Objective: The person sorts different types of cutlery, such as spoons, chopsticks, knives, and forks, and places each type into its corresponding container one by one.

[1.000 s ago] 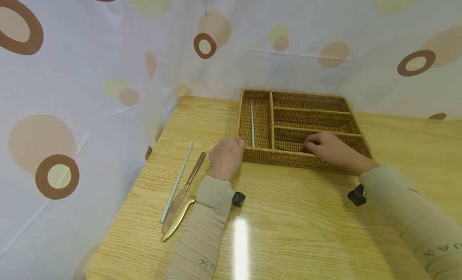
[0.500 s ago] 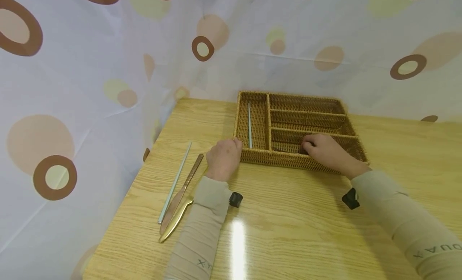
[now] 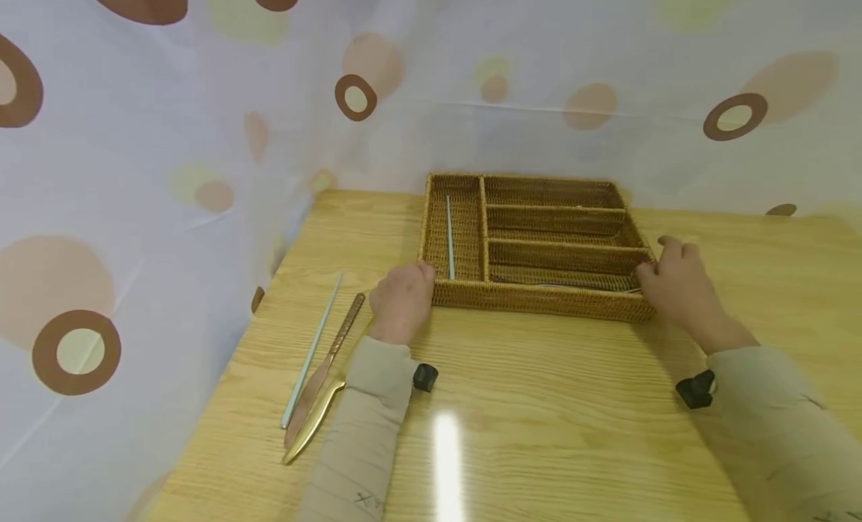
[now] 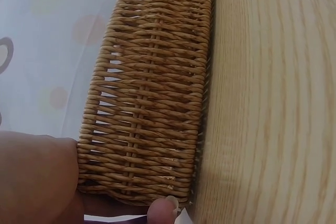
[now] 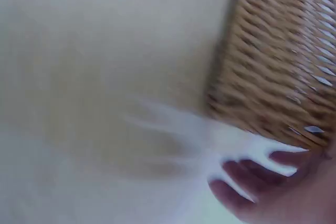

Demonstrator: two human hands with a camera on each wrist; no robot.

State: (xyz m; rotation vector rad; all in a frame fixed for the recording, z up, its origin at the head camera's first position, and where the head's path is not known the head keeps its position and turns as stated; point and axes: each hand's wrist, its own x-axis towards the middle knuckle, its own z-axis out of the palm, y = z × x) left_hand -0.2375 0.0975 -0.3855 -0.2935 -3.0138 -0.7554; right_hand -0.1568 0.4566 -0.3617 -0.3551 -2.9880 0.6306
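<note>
A brown wicker cutlery tray (image 3: 539, 302) with several compartments stands on the table. My left hand (image 3: 402, 301) grips its front left corner; the left wrist view shows the thumb (image 4: 37, 177) at the rim and fingertips under the end wall. At the front right corner is my right hand (image 3: 683, 294), its fingers (image 5: 231, 198) spread beyond the end wall and its thumb by the rim. A pale blue chopstick (image 3: 450, 238) lies in the left compartment. Along the front compartment lies a thin, partly hidden utensil (image 3: 572, 286).
Left of my left forearm, a second pale blue chopstick (image 3: 312, 350), a copper-coloured knife (image 3: 346, 325) and a gold knife (image 3: 315, 422) lie on the wooden table (image 3: 539, 417). A patterned cloth (image 3: 525, 140) hangs behind the tray and along the left.
My right hand has left the front compartment and moved right to the tray's corner, its fingers now spread. The left hand keeps its hold. The head view has shifted slightly.
</note>
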